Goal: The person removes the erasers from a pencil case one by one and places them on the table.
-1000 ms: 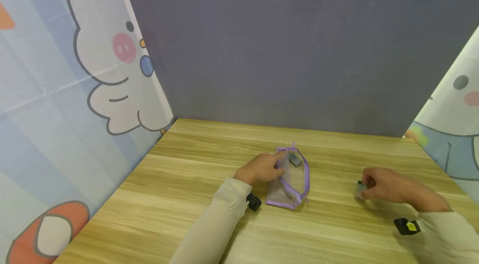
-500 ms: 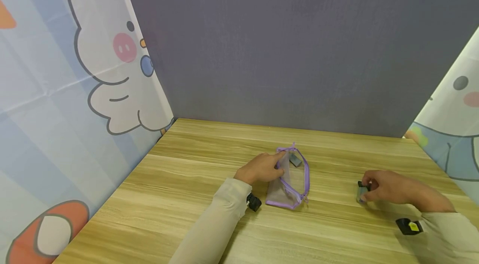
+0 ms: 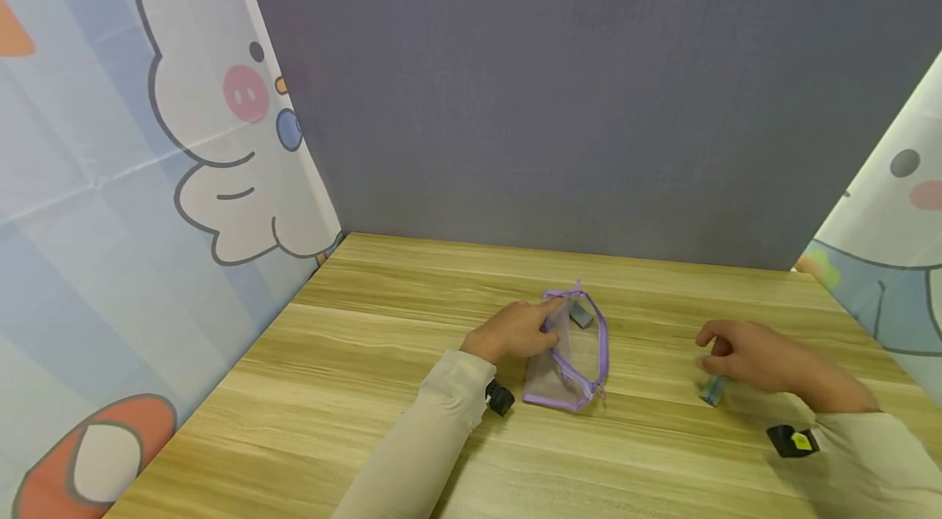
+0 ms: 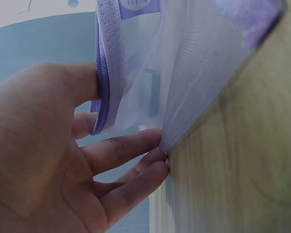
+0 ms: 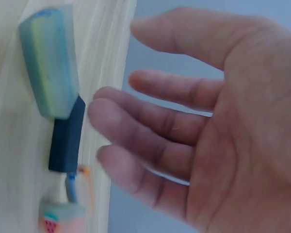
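Note:
In the head view a mesh zip pouch (image 3: 545,376) with purple trim lies on the table, its mouth spread wide. My left hand (image 3: 513,329) holds the pouch's zipper edge; the left wrist view shows thumb and index finger at the purple rim and the other fingers against the mesh. A small grey block (image 3: 580,315) is seen at the pouch's far end. My right hand (image 3: 758,355) hovers, fingers apart, beside a translucent blue-green block (image 5: 51,63) with a yellowish stripe. A black block (image 5: 67,136) lies against it, untouched by the fingers.
Below the black block in the right wrist view is a pale small item (image 5: 63,218) with a watermelon print, near a thin orange loop (image 5: 89,189). A grey panel (image 3: 552,94) stands behind the wooden table (image 3: 353,323); printed cloth (image 3: 221,208) hangs at the left.
My right hand has let go of the blue-green block and shifted slightly up and left of it. The block now sits lower, under the hand. My left hand and the pouch stay put.

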`<state>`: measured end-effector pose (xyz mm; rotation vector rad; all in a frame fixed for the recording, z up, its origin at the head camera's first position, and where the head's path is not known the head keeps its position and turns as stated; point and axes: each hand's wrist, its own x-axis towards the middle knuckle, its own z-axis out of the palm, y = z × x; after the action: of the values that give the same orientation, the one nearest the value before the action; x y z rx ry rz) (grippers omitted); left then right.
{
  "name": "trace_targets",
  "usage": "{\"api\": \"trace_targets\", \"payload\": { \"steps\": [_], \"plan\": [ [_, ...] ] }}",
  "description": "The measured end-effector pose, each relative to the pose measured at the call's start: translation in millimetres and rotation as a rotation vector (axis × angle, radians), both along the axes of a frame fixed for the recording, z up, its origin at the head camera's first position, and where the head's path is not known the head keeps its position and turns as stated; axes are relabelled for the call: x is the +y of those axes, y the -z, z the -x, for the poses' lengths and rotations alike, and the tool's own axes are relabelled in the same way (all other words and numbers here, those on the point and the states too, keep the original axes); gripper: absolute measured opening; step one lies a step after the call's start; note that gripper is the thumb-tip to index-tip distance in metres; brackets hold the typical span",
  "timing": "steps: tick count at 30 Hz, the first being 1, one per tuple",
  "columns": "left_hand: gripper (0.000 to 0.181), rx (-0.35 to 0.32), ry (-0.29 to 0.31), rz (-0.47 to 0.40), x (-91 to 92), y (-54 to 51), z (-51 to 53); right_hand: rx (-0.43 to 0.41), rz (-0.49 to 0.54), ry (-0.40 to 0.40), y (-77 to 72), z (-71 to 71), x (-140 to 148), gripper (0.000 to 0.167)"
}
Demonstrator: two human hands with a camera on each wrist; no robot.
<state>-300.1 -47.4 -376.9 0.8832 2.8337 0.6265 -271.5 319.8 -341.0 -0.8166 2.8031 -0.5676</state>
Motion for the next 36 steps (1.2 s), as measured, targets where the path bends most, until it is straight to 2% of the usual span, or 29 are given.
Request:
{"api": "trace_targets", "payload": {
  "steps": [10, 17, 25, 36],
  "plan": [
    [0.065, 0.021, -0.013, -0.005, 0.7, -0.8, -1.5, 0.112, 0.014, 0.01, -0.1, 10.8, -27.3, 0.022],
    [0.074, 0.001, 0.006, -0.029, 1.1, -1.1, -3.2, 0.164, 0.065, -0.01, 0.5, 18.8, -38.7, 0.015],
    [0.077, -0.005, 0.021, -0.029, 1.6, -0.9, -3.8, 0.127, 0.065, -0.005, -2.6, 28.1, -50.1, 0.017],
    [0.078, 0.008, 0.01, -0.005, 2.2, 2.0, -1.2, 0.083, 0.088, -0.051, -4.3, 37.5, -67.1, 0.018]
  ]
}}
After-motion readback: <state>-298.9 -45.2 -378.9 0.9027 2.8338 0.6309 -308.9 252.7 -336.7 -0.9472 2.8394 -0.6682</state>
